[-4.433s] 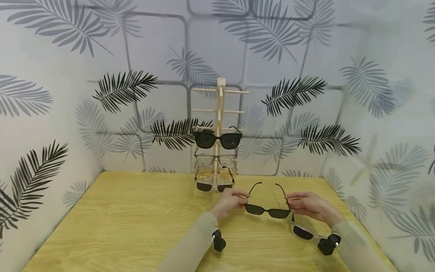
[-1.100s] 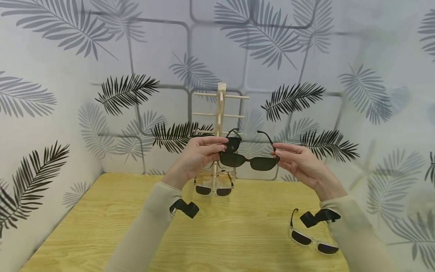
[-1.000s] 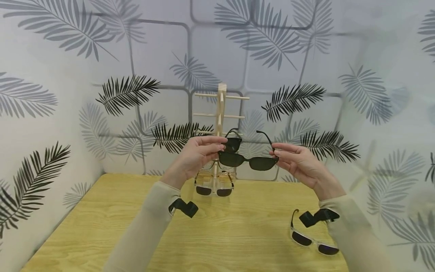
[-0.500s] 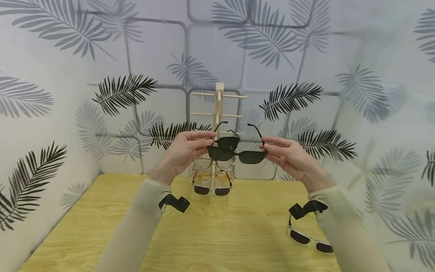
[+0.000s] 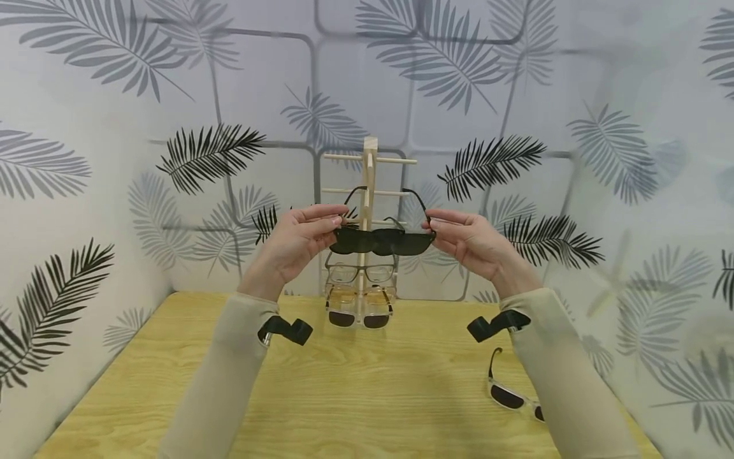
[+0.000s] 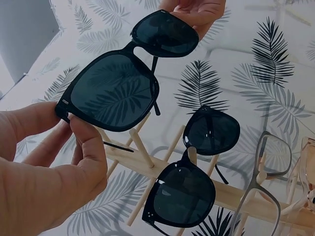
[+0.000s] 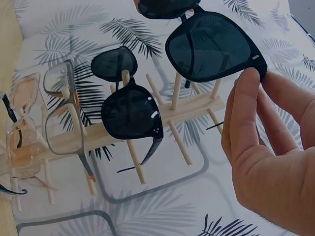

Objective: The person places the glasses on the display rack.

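Observation:
Both hands hold one pair of black sunglasses (image 5: pixel 415 243) up in front of a wooden glasses rack (image 5: pixel 370 159), temples pointing toward it. My left hand (image 5: pixel 301 239) pinches the frame's left corner between thumb and fingers; my right hand (image 5: pixel 473 241) pinches the right corner. In the left wrist view the held sunglasses (image 6: pixel 115 93) hang above a second black pair (image 6: pixel 184 194) resting on the rack. The right wrist view has the held lens (image 7: pixel 211 46) beside the rack's bare upper pegs (image 7: pixel 179 142), with the racked black sunglasses (image 7: pixel 133 113) lower down.
Below on the rack sit grey-framed glasses (image 5: pixel 378 274), orange-tinted glasses (image 5: pixel 375 296) and clear-framed dark sunglasses (image 5: pixel 342 319). Another clear-framed pair (image 5: pixel 507 396) lies on the wooden table (image 5: pixel 344 395), partly behind the right sleeve. A leaf-patterned wall (image 5: pixel 459 83) stands behind the rack.
Both hands have lifted the black sunglasses from low over the table at right, up and left to the rack. In the last second they have moved further up and left.

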Demonstrator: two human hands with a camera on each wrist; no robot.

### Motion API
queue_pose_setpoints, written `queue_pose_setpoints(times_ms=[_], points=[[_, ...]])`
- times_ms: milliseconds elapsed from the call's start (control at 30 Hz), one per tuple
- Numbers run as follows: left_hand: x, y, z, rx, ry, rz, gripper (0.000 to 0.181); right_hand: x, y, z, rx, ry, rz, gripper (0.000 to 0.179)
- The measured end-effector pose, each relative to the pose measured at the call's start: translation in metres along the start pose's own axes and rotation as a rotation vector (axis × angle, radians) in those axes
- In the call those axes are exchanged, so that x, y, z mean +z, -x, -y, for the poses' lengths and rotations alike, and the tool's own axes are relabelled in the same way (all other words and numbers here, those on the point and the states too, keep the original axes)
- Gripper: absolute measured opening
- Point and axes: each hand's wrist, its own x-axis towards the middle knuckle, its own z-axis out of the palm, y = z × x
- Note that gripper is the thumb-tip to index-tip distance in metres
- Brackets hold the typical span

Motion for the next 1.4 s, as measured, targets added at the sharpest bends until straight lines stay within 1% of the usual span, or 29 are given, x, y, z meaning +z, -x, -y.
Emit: queue_pose_setpoints(times_ms=[67, 167, 233, 300, 367, 533, 633, 733, 833, 1000, 1100, 1267, 1333, 1400], points=[[-0.001, -0.002, -0.002, 0.002, 0.003, 0.003, 0.038, 0.000, -0.006, 0.003, 0.011, 0.009, 0.006, 0.034], [-0.003, -0.005, -0.004, 0.009, 0.004, 0.017, 0.044, -0.001, -0.013, 0.007, 0.028, 0.024, 0.008, 0.034], [-0.005, -0.007, -0.004, 0.013, 0.002, 0.016, 0.044, -0.001, -0.017, 0.010, 0.036, 0.029, 0.007, 0.033], [-0.008, -0.010, -0.005, 0.018, 0.001, 0.014, 0.043, 0.000, -0.022, 0.012, 0.044, 0.019, 0.007, 0.026], [-0.011, -0.013, -0.006, 0.021, -0.003, 0.009, 0.042, 0.001, -0.026, 0.013, 0.053, 0.007, 0.004, 0.028], [-0.018, -0.018, -0.008, 0.004, -0.009, 0.000, 0.043, 0.003, -0.036, 0.015, 0.078, -0.013, 0.016, 0.044], [-0.021, -0.022, -0.008, -0.007, 0.004, -0.012, 0.043, 0.003, -0.041, 0.015, 0.084, -0.034, 0.039, 0.053], [-0.023, -0.025, -0.007, 0.000, 0.028, -0.022, 0.043, 0.002, -0.045, 0.014, 0.094, -0.083, 0.067, 0.058], [-0.023, -0.029, -0.006, 0.014, 0.037, -0.037, 0.044, 0.000, -0.050, 0.014, 0.103, -0.128, 0.076, 0.057], [-0.025, -0.034, -0.003, 0.007, 0.042, -0.068, 0.044, 0.000, -0.059, 0.013, 0.107, -0.141, 0.050, 0.052], [-0.028, -0.039, -0.004, 0.004, 0.047, -0.089, 0.043, 0.003, -0.065, 0.013, 0.102, -0.138, 0.013, 0.051], [-0.031, -0.047, -0.005, 0.000, 0.005, -0.137, 0.038, 0.007, -0.071, 0.013, 0.076, -0.135, -0.062, 0.048], [-0.033, -0.049, -0.006, -0.007, -0.010, -0.157, 0.036, 0.007, -0.072, 0.014, 0.069, -0.139, -0.077, 0.042], [-0.033, -0.050, -0.007, -0.018, -0.004, -0.176, 0.032, 0.007, -0.073, 0.014, 0.073, -0.148, -0.085, 0.034]])
